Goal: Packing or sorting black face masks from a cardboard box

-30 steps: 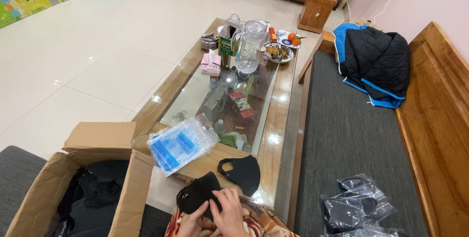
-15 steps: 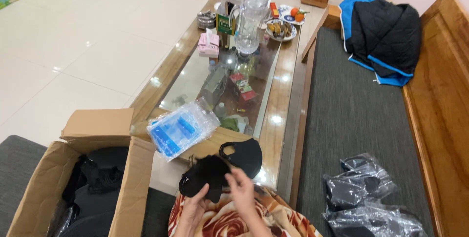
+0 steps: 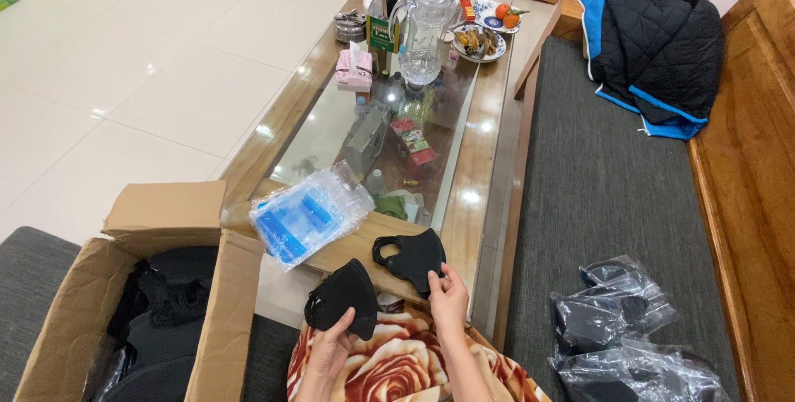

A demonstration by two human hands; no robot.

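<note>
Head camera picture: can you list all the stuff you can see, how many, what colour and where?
black face mask: 1, black, held in the left hand
second face mask: 1, black, on the table's near edge, right hand touching it
plastic bag of blue packs: 1, clear and blue, on the table's near corner
cardboard box: 1, brown, open, dark items inside, lower left
glass-topped table: 1, wooden frame
water jug: 1, clear, far end of table
tissue pack: 1, pink, beside the jug
fruit plate: 1, orange fruit, far end
jacket: 1, black and blue, on the bench
bagged dark items: several, on the grey cushion
left hand: 1, holding a mask
right hand: 1, on the second mask
</note>
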